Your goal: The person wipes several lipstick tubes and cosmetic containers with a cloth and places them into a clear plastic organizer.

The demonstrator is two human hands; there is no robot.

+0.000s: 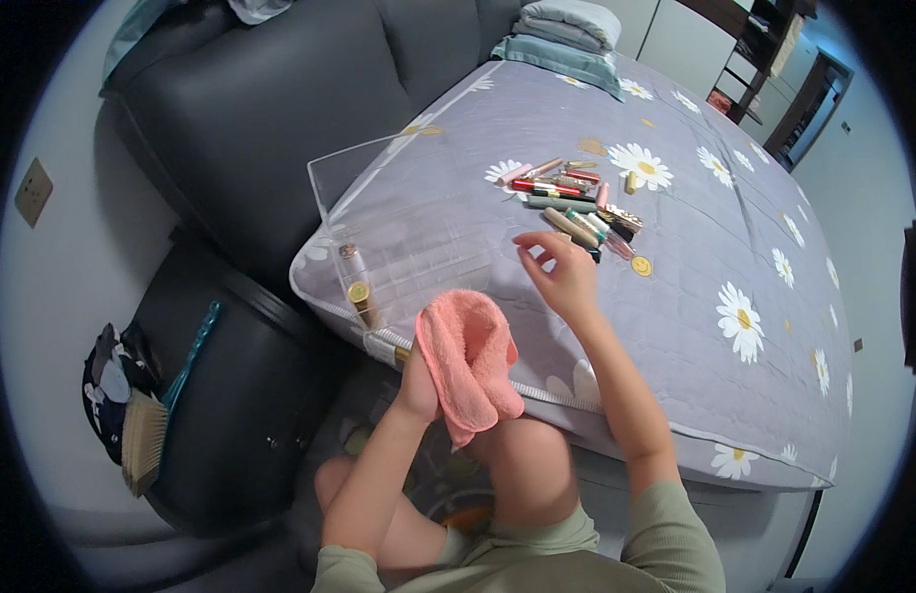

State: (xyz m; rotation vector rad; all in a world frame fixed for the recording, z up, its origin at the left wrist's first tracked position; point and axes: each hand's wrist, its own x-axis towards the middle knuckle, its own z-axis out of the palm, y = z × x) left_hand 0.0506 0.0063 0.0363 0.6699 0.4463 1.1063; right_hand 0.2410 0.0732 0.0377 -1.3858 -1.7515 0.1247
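Observation:
My left hand is closed around a pink fluffy cloth, which is bunched up with a fold hanging down over my knees. A small gold-coloured end shows beside the fingers; whether the hand holds it too is hard to make out. My right hand is above the bed, thumb and forefinger curved with a gap between them and nothing visible in them. Just beyond it lies a loose pile of cosmetic tubes. A clear plastic organizer box stands at the bed's edge, lid raised, with two tubes in its left end.
The bed has a grey daisy-print cover. Folded bedding is stacked at the far end, near the dark headboard. To the left stands a black bedside cabinet with a brush beside it.

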